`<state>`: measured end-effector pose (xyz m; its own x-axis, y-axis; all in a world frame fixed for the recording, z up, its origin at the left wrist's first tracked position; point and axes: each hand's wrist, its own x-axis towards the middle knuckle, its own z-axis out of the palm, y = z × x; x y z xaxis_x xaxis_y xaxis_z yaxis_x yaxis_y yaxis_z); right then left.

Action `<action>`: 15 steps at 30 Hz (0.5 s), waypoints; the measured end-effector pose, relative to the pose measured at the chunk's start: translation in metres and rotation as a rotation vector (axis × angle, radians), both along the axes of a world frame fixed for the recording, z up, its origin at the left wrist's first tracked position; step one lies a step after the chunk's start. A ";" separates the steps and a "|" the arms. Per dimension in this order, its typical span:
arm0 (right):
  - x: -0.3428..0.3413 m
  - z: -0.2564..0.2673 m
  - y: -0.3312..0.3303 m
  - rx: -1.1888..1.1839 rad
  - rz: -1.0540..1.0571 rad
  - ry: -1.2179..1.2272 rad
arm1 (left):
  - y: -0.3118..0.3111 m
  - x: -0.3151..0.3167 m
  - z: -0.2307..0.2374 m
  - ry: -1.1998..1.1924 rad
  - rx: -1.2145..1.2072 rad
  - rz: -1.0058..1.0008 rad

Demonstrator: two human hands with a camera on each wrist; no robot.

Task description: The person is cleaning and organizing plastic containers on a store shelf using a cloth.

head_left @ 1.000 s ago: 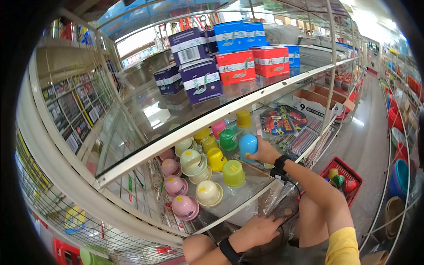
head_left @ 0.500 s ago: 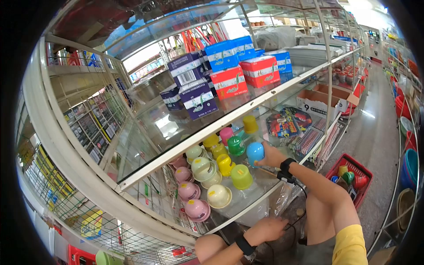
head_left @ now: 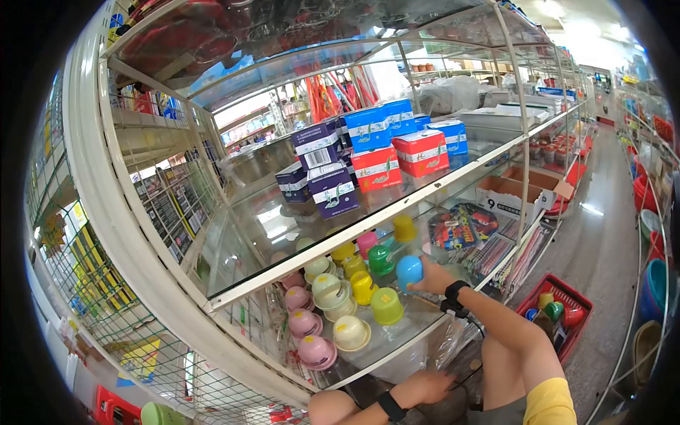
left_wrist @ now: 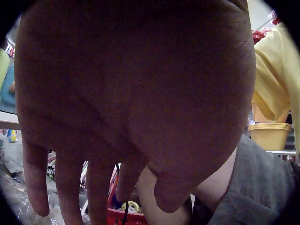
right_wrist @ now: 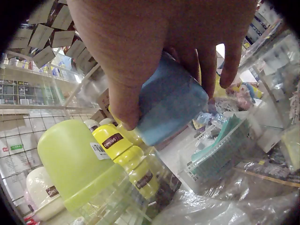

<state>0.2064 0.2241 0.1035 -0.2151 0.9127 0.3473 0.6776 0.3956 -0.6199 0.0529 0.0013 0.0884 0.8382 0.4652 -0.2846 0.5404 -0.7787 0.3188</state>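
"Fingers of the right hand (right_wrist: 176,28) curl round something, don't they?"

"Yes, round a sky-blue, rounded plastic cup (right_wrist: 171,110), with the thumb (right_wrist: 124,103) against its near side. Gripping the side walls probably gives better purchase than the smooth rounded end."

"Where is the cup exactly?"

"Over the lower glass shelf, near its front edge, just beside a lime-green plastic cup (head_left: 387,307). Whether it touches the glass, I can't tell."

"Why does the lime-green one stand rim down?"

"Likely because the wide rim makes a steadier foot. Beyond it are a bright yellow plastic cup (head_left: 363,287) and a dark green one, then a cream bowl (head_left: 351,333) and pink bowls (head_left: 316,353), seemingly grouped by shape and colour."

"And the left hand (head_left: 426,387)?"

"Low in front of the shelf, fingers loosely extended, gripping nothing; it looks simply out of the way. I can't tell if it leans on anything."

"That red plastic basket (head_left: 579,334)?"

"On the floor near the knees, holding colourful things, presumably parked within reach."
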 end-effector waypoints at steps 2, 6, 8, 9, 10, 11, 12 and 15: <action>-0.001 0.004 -0.005 -0.007 0.000 -0.016 | 0.000 -0.004 -0.003 -0.036 -0.007 -0.010; -0.002 0.008 -0.006 -0.029 0.012 -0.039 | 0.002 -0.002 0.006 0.065 -0.068 -0.002; -0.001 -0.002 0.000 0.055 0.018 -0.023 | 0.001 -0.004 0.000 0.040 -0.047 -0.005; -0.002 -0.001 0.000 0.063 0.034 -0.024 | 0.002 -0.004 -0.003 0.023 -0.029 -0.029; -0.001 0.003 -0.004 0.018 0.024 -0.027 | 0.002 -0.003 0.000 0.022 -0.020 -0.015; -0.001 0.007 -0.005 -0.027 0.010 -0.030 | 0.001 0.000 0.003 0.067 -0.031 -0.013; -0.001 0.008 -0.005 -0.002 0.024 -0.042 | 0.001 0.001 0.006 0.112 -0.043 -0.015; 0.000 0.008 -0.005 -0.023 0.014 -0.075 | 0.002 0.000 0.001 0.061 -0.035 -0.023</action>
